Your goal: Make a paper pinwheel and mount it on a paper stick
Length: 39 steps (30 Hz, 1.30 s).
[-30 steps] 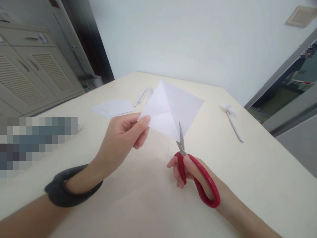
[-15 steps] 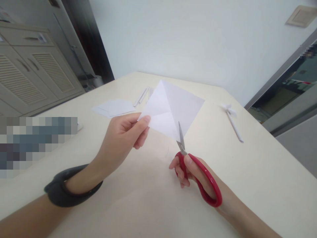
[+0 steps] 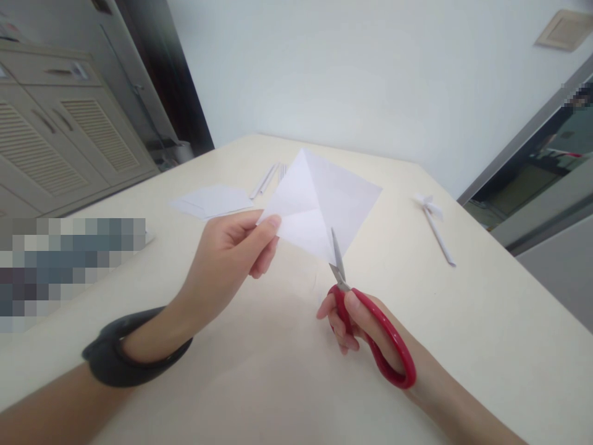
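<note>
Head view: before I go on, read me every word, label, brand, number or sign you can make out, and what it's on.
Legible text: none.
Paper in the left hand: no writing shows.
Red-handled scissors: no readable brand or number.
Dark wristband: no lettering shows.
Small pale item on the cabinet drawer: too small and blurred to tell whether it bears text.
Pixelated patch at left: unreadable.

Left forearm (image 3: 69, 395) slants from near left, left hand (image 3: 236, 244) pinching, thumb over curled fingers; right forearm (image 3: 456, 395) from near right, right hand (image 3: 368, 321) gripping, fingers bent.
</note>
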Each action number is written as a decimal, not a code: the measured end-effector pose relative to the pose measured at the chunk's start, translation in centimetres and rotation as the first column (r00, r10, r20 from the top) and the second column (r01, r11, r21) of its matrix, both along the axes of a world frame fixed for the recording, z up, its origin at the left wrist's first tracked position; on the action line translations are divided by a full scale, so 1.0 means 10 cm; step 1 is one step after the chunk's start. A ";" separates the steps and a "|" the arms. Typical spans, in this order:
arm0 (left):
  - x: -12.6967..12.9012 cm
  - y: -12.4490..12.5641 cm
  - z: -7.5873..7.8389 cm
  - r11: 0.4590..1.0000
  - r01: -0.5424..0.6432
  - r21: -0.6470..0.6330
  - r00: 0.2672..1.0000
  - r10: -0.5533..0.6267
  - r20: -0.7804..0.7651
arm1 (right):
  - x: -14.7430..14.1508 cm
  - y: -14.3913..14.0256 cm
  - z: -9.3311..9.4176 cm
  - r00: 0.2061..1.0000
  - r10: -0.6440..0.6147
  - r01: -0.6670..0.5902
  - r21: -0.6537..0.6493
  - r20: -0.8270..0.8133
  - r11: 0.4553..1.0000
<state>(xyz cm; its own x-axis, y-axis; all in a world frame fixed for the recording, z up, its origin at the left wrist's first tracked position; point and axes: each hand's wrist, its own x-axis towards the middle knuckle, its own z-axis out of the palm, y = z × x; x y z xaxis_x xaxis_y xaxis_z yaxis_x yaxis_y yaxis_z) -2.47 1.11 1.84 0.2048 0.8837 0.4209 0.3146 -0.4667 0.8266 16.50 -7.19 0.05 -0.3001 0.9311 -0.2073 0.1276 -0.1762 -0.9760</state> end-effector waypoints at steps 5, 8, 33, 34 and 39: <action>0.01 -0.01 0.00 1.000 -0.009 -0.006 1.000 0.010 0.024 | 0.01 0.02 0.02 1.000 0.003 -0.003 -0.014 -0.030 1.000; 0.01 -0.01 0.01 1.000 -0.007 -0.001 1.000 0.007 0.030 | 0.00 0.03 0.03 1.000 -0.018 0.018 -0.016 -0.025 1.000; 0.03 -0.01 0.01 0.999 -0.033 0.035 0.999 0.032 0.020 | 0.02 0.01 0.01 0.994 -0.004 0.002 -0.018 -0.107 1.000; 0.03 -0.01 0.01 0.999 -0.031 0.031 0.999 0.031 0.021 | 0.02 0.02 0.01 0.994 -0.002 0.000 -0.019 -0.107 1.000; 0.03 -0.02 0.02 1.000 -0.014 0.009 0.999 0.014 0.037 | 0.02 0.03 0.02 0.997 -0.019 0.018 -0.023 -0.075 1.000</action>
